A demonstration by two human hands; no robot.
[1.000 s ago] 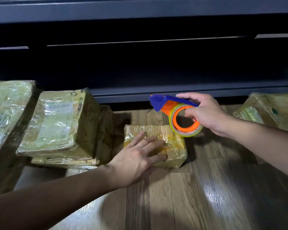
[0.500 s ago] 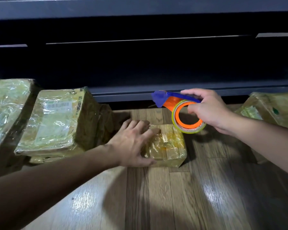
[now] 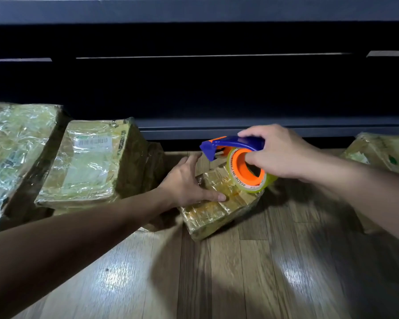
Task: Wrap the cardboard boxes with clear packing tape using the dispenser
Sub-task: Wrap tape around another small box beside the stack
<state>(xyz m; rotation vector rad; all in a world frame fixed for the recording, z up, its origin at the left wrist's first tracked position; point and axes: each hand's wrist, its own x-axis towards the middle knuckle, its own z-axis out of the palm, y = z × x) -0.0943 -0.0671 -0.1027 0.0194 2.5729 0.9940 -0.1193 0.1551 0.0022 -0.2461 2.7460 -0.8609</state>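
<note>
Left hand (image 3: 187, 180): clasped on small taped box (image 3: 219, 210), thumb flat across the top face, fingers hooked over the far edge. Forearm stretched in from lower left.

Small taped box: cardboard, glossy under clear tape, directly beneath and just right of left hand; on wooden floor (image 3: 240, 279), skewed to the floorboards, near corner pointing toward the wearer.

Right hand (image 3: 281, 155): curled round tape dispenser (image 3: 233, 145), forefinger along the top of the blue handle, one digit reaching into the orange core. Held just right of left hand, above the box's far right corner.

Tape dispenser: blue handle and blade end pointing toward left hand, orange hub below the handle.

Tape roll (image 3: 266, 181): clear, on the orange hub, under right hand; printed lettering round the inner ring. Contact with the box top: cannot tell.

Labelled box (image 3: 88, 162): larger, wrapped, barcode label on top; just left of left hand, stacked on another parcel.

Large wrapped box (image 3: 14, 148): well left of left hand, cut by the frame edge.

Further wrapped box (image 3: 378, 153): beyond right forearm, far right.

Dark cabinet (image 3: 194, 88): behind both hands, across the full width.
</note>
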